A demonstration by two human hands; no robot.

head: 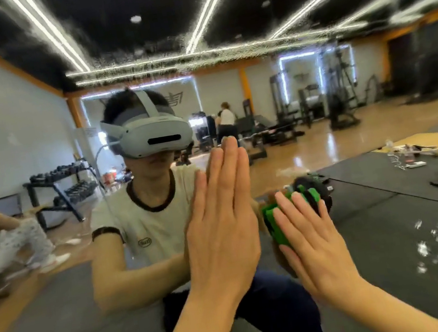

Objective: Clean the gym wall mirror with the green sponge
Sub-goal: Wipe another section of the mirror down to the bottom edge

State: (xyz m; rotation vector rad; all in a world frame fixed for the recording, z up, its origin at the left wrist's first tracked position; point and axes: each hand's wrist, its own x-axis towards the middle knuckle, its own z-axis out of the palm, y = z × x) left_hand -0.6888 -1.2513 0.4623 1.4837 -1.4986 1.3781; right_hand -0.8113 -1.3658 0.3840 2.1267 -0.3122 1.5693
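The green sponge (278, 224) is showing as a bright, blocky slab, pressed flat against the mirror (377, 116) under the right hand (315, 239), whose straight fingers are spreading over it. At nine o'clock from the sponge, the left hand (221, 223) is resting flat on the glass, fingers straight and together, grasping nothing. A small oval logo on the reflected white shirt (147, 227) is staying unreadable, as are the wall characters at twelve o'clock.

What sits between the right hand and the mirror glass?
In the head view, the green sponge lies between the right hand and the mirror, pressed under straight fingers. The left hand rests flat beside it.
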